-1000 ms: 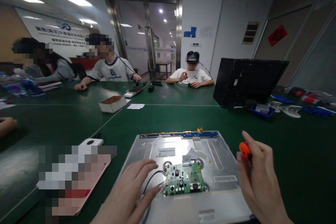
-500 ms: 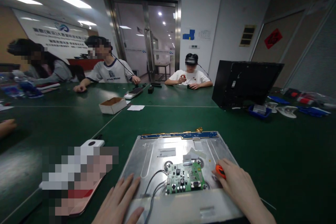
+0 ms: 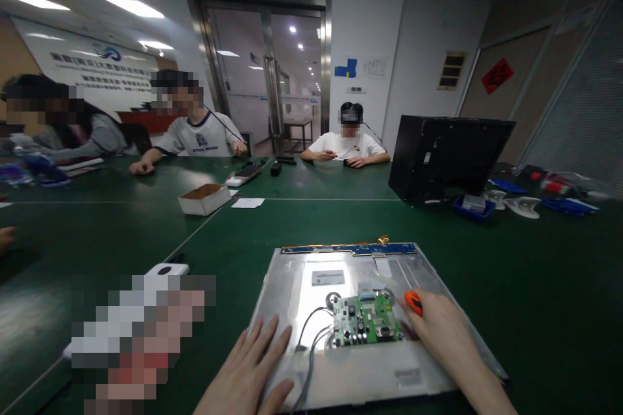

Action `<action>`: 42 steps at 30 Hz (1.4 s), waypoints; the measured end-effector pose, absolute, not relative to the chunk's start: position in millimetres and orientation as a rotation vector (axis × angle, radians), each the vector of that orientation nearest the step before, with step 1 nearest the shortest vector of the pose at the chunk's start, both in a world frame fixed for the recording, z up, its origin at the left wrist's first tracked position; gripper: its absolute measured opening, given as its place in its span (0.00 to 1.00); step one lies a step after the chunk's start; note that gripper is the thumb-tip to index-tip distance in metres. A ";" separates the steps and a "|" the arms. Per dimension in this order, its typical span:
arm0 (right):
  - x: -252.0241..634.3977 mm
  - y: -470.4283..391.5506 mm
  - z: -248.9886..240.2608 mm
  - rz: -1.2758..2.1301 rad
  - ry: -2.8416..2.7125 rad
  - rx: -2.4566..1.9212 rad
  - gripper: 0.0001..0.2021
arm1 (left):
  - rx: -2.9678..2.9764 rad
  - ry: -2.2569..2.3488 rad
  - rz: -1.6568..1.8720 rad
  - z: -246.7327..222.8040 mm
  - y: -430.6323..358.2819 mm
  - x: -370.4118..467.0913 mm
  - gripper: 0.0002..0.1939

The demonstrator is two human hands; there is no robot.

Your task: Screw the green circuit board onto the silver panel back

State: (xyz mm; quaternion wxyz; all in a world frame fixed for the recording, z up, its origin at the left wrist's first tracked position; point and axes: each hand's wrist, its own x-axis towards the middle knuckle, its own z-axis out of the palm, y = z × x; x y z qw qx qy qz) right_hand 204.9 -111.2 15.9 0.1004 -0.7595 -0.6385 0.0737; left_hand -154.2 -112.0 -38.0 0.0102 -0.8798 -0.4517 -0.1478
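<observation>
The left hand (image 3: 253, 366) lies open on the metal panel (image 3: 292, 279) at seven o'clock of the green board (image 3: 365, 319). The right hand (image 3: 435, 327) grips an orange tool (image 3: 413, 303) at two o'clock.

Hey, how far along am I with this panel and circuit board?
The silver metal panel lies with its green rectangular circuit board exposed, so uncovering it looks done. Your right hand holds an orange-and-black tool beside the board; your left hand rests on the panel. Thin dark cables run to the board's edge; what's left I can't tell.
</observation>
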 end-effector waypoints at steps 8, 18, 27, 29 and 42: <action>233.3 -88.7 7.7 0.145 -1.867 -2.371 0.15 | -3.068 -1.440 0.081 -7.4 -98.6 -92.1 0.38; 284.4 -92.0 -2.3 0.080 -1.873 -2.392 0.16 | -3.202 -1.316 0.008 -0.4 -97.6 -35.7 0.43; 332.8 -91.2 -9.9 0.013 -1.854 -2.403 0.19 | -3.261 -1.265 -0.012 -5.9 -92.9 3.3 0.45; 343.9 -89.8 -10.6 0.006 -1.839 -2.402 0.19 | -3.270 -1.267 -0.017 -3.9 -93.5 12.6 0.44; 423.7 -88.1 -22.8 0.226 -1.672 -2.279 0.24 | -3.277 -1.239 -0.107 -2.1 -84.0 53.5 0.43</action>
